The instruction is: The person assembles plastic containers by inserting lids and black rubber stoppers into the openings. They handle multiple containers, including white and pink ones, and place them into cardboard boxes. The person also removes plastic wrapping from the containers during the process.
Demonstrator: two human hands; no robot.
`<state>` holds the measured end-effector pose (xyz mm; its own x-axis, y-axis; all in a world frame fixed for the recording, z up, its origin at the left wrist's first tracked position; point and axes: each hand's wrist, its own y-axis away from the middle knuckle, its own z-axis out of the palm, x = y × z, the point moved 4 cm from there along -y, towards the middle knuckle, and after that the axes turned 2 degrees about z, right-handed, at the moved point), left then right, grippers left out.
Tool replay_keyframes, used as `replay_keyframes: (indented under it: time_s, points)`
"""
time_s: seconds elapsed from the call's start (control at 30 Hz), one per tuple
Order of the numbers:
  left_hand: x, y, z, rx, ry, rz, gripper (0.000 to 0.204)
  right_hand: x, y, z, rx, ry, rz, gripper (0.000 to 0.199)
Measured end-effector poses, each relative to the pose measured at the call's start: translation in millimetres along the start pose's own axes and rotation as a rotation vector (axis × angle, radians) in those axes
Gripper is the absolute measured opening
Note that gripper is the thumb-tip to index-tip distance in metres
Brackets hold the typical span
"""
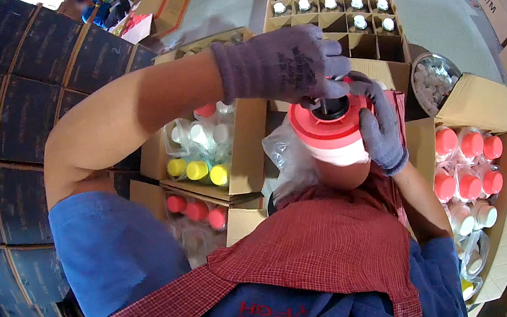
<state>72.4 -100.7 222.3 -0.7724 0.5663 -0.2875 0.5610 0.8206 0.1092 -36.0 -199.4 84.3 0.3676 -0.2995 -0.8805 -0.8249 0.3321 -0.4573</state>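
Fingers of left hand (292, 64) curl over black fitting (333, 110), pinch can't be told; right hand's (384, 132) bent fingers clasp red container (312, 127) at 3 o'clock; slack there could tip it

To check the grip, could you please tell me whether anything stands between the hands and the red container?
Nothing visible but the gloves: the left hand is at the black centre of the red container, the right hand at its rim.
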Motion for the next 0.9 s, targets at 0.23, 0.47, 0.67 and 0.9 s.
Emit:
replay_keyframes:
  time_s: [0.23,0.47,0.67,0.9]
  points:
    - [-2.6,3.3,12.3,0.108,0.084,-0.016,0.026,1.2,-0.7,1.2,-0.116,-0.078,0.043,0.040]
    - [-7.6,1.3,29.4,-0.006,0.174,-0.270,0.018,-1.8,-5.1,3.1,-0.152,-0.098,0.131,0.039]
    - [-37.7,-3.8,45.6,0.157,0.220,-0.218,0.021,18.2,-21.0,-4.9,-0.063,-0.042,0.159,0.031]
    - [-200.8,137.1,272.6,0.545,1.070,-1.269,0.041,67.8,-34.0,-20.8,-0.012,-0.085,0.193,0.039]
